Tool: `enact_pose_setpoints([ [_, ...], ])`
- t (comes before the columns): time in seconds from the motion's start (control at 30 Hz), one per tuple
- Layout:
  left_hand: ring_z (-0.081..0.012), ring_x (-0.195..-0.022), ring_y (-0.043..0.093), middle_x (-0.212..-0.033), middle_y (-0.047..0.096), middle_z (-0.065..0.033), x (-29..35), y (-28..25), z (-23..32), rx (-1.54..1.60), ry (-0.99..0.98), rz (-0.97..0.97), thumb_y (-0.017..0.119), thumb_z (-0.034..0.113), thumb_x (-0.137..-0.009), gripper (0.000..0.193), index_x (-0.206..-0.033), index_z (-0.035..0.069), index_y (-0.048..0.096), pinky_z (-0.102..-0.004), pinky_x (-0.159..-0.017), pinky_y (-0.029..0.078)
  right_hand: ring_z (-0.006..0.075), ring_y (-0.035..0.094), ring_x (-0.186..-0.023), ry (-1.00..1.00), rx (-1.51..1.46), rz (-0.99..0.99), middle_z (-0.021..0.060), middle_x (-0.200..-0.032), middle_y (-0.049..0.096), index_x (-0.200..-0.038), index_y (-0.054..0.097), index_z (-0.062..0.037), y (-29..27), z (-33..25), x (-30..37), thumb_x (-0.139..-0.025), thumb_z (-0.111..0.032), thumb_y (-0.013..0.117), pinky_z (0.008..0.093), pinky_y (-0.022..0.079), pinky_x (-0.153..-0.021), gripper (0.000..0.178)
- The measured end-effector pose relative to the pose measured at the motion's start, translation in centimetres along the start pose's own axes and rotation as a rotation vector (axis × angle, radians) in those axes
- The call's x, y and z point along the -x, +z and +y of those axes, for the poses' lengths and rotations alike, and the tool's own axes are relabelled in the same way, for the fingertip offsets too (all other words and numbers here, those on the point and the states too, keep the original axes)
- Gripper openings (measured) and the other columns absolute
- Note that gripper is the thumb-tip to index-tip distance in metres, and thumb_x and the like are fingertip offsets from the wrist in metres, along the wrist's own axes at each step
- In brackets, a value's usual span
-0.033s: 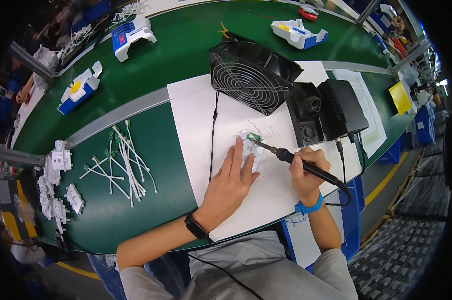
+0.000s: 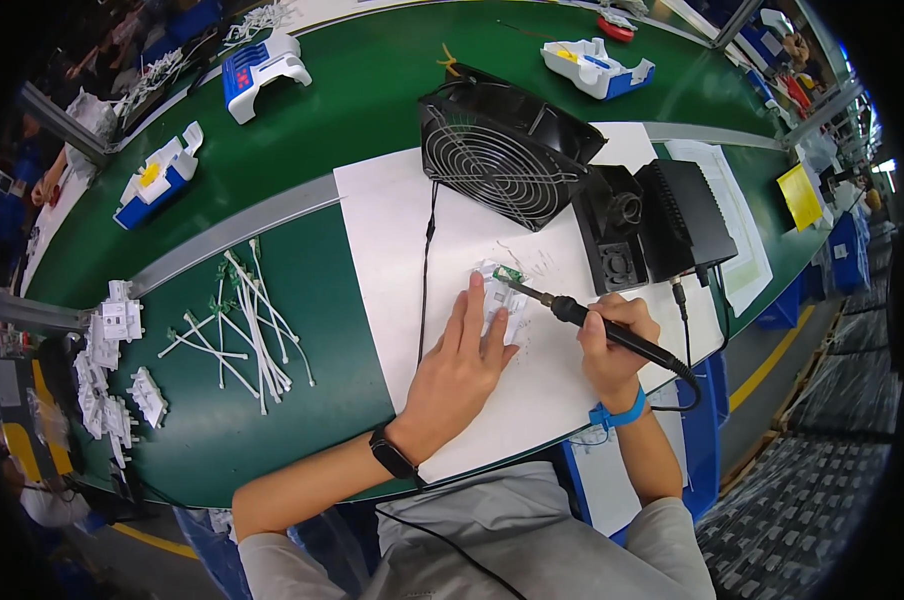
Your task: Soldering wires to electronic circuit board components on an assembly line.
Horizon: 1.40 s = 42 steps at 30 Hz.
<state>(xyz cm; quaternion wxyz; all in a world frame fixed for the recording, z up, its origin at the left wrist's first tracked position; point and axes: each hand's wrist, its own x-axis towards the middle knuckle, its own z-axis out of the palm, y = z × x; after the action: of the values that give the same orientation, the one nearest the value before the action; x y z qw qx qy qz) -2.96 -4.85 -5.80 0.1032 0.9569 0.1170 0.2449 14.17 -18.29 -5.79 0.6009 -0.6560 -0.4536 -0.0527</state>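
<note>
Blue-and-white housing (image 2: 142, 207), upper left, contained yellow piece (image 2: 152, 174). My right hand (image 2: 620, 345) closed round soldering iron (image 2: 570, 311), tip at green board (image 2: 512, 272) on white plastic part (image 2: 499, 297); my left hand (image 2: 460, 362), fingers extended, ungripping, pressed part to white sheet (image 2: 382, 230). Black fan (image 2: 502, 150) (grille toward me) stood beyond, hiding some green bench (image 2: 362, 110).

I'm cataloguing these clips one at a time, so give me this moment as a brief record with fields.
Left hand: resting on a white plastic part
Right hand: gripping a soldering iron
Iron tip: at a small green board; contact too small to tell
Surface: white sheet on a green bench
Beyond hands: black fan, black box
Left side: loose white cables, white plastic pieces
</note>
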Motion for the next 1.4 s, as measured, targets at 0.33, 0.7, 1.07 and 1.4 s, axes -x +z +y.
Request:
enact_pose_setpoints([
  [0.33,-0.0439,-0.124,0.062,-0.147,0.046,-0.0380,0.1,0.5,0.6,-0.061,-0.014,0.021,0.079,0.024,-0.089,0.044,-0.121,-0.004,0.067,-0.0372,-0.077,0.062,0.0162,0.062,-0.054,0.111,0.002,-0.029,0.0124,-0.066,0.066,-0.088,0.060,0.0013,0.3,-0.2,-0.1,-0.085,-0.006,0.078,0.0252,0.046,-0.053,0.020],
  [0.7,-0.0426,-0.123,0.064,-0.150,0.043,-0.0367,-0.1,0.1,0.5,-0.065,-0.010,-0.015,0.078,0.024,-0.089,0.042,-0.117,-0.006,0.067,-0.0362,-0.079,0.062,0.0167,0.063,-0.055,0.109,0.034,-0.020,0.0122,-0.068,0.066,-0.086,0.056,0.0000,0.6,-0.6,0.3,-0.087,-0.007,0.076,0.0257,0.047,-0.054,0.021],
  [1.07,-0.0429,-0.122,0.064,-0.150,0.044,-0.0356,0.0,0.1,0.3,-0.055,0.006,-0.018,0.077,0.023,-0.090,0.041,-0.116,-0.006,0.068,-0.0361,-0.079,0.062,0.0082,0.043,-0.054,0.078,-0.156,0.208,0.0075,-0.069,0.054,-0.089,0.047,-0.0027,-0.2,-0.1,0.4,-0.097,-0.019,0.063,0.0239,0.035,-0.052,0.024],
  [1.4,-0.0417,-0.123,0.064,-0.148,0.048,-0.0327,0.0,0.0,0.3,-0.042,-0.001,-0.013,0.078,0.024,-0.090,0.040,-0.117,-0.005,0.068,-0.0354,-0.079,0.062,0.0115,0.048,-0.061,0.020,-0.057,0.141,0.0086,-0.071,0.056,-0.087,0.049,-0.0022,-0.6,0.6,0.4,-0.097,-0.016,0.065,0.0258,0.039,-0.057,0.023],
])
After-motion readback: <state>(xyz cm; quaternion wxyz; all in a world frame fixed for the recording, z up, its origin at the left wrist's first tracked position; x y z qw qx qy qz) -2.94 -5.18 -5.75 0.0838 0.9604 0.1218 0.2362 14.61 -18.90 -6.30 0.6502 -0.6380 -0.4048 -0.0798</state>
